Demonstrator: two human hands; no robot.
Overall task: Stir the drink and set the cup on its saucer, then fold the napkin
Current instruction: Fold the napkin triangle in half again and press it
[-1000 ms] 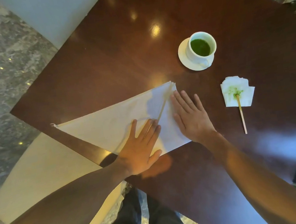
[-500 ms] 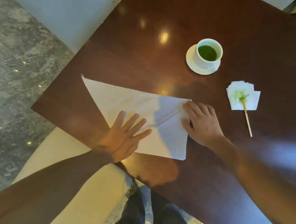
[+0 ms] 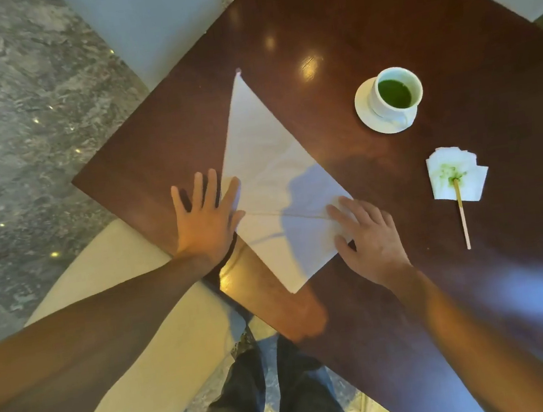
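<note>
Centre frame: white napkin lay folded into a triangle on dark table | left hand flat, fingers spread, at its edge | right hand pressed its right corner, fingers together | cup sat on saucer, upper right

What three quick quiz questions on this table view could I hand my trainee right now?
1. True or false: the cup stands on its saucer.
2. What does the wooden stirrer rest its stained tip on?
3. Which hand lies flat with fingers spread at the napkin edge: A left hand, B right hand?

Key: 1 true; 2 a small stained paper tissue; 3 A.
</note>
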